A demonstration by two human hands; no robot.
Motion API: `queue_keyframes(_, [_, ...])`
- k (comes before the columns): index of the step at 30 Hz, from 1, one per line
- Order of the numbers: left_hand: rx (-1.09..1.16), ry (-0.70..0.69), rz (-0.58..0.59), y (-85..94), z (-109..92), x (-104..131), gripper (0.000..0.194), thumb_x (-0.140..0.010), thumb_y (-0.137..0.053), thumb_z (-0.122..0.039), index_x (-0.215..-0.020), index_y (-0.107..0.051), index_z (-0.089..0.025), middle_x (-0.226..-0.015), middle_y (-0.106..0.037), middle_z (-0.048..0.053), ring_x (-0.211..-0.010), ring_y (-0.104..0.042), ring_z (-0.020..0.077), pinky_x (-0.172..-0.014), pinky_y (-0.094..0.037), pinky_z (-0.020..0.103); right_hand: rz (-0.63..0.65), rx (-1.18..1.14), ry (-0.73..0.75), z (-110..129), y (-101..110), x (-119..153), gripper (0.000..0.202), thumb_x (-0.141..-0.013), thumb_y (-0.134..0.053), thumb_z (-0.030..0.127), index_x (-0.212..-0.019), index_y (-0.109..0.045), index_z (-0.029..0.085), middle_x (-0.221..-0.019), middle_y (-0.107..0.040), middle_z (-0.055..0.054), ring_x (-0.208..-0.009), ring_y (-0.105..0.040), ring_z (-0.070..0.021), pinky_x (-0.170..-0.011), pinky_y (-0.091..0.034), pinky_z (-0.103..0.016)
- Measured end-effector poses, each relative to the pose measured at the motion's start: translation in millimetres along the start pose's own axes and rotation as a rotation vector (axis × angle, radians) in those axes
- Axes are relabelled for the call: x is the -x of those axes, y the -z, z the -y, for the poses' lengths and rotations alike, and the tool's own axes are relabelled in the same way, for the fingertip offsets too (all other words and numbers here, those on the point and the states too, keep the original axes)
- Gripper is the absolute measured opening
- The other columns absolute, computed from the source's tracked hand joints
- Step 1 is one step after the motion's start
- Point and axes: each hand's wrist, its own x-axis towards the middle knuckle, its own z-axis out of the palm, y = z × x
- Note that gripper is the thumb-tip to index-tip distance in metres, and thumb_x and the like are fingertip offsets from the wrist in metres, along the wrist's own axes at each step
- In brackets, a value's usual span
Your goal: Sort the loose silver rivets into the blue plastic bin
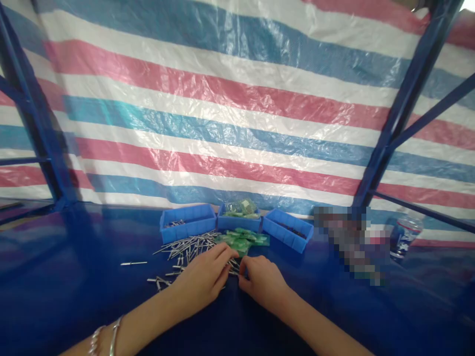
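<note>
Fingers curled narrow, our left hand (208, 269) and right hand (262, 282) are beside slim, silvery metal rods (193, 243) heaped on the glossy dark-blue table (85, 296); whether they hold any, we cannot tell. If our left forearm (154, 309) swings, loose rods could scatter. A red-white-blue striped plastic sheet (222, 113) hangs behind.

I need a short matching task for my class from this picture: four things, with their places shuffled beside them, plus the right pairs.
Things:
1. Loose heap of metal pins
2. Loose heap of green packets
3. Bottle
4. Striped sheet

Places:
A. Behind the table
B. In front of the middle bin
C. On the far right
D. In front of the left bin

Pairs: 1-D, 2-B, 3-C, 4-A
</note>
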Motion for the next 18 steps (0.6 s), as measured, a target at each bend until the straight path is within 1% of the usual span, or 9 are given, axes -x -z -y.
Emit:
queue_keyframes(5, [0.04,0.039,0.058,-9.9,12.9,2.3,0.028,-0.089,-0.038,-0.014,-0.108,-0.057,-0.022,-0.106,-0.059,0.007,-0.092,-0.062,0.0207,-0.084,-0.051,0.033,0.019,0.03,0.0,-4.3,0.3,0.5,0.024,-0.083,-0.051,0.017,-0.1,-0.068,0.016,-0.1,-0.07,-0.012,-0.098,-0.065,-0.0276,-0.075,-0.043,-0.032])
queue_keyframes(11, [0.112,0.072,0.127,-14.8,20.1,6.4,0.018,-0.09,-0.044,-0.018,-0.101,-0.057,-0.024,-0.102,-0.057,0.003,-0.09,-0.061,0.0181,-0.081,-0.049,0.031,0.035,0.007,0.006,-9.8,3.5,4.5,0.023,-0.083,-0.054,0.018,-0.1,-0.069,0.019,-0.088,-0.071,-0.006,-0.09,-0.065,-0.022,-0.071,-0.041,-0.027])
queue_keyframes(14, [0.136,0.084,0.14,-16.4,24.1,6.5,0.016,-0.089,-0.046,-0.018,-0.099,-0.058,-0.024,-0.102,-0.057,0.002,-0.092,-0.06,0.0174,-0.083,-0.048,0.029,0.028,-0.009,0.011,-12.1,4.2,5.0,0.023,-0.083,-0.055,0.018,-0.101,-0.069,0.02,-0.087,-0.07,-0.005,-0.089,-0.064,-0.0201,-0.071,-0.039,-0.026])
queue_keyframes(18, [0.158,0.095,0.135,-18.2,28.1,6.1,0.016,-0.089,-0.047,-0.017,-0.097,-0.058,-0.023,-0.1,-0.057,0.002,-0.091,-0.06,0.017,-0.082,-0.048,0.029,0.025,-0.026,0.017,-13.7,4.2,4.3,0.023,-0.084,-0.054,0.019,-0.101,-0.069,0.02,-0.086,-0.07,-0.004,-0.088,-0.064,-0.0198,-0.069,-0.038,-0.026])
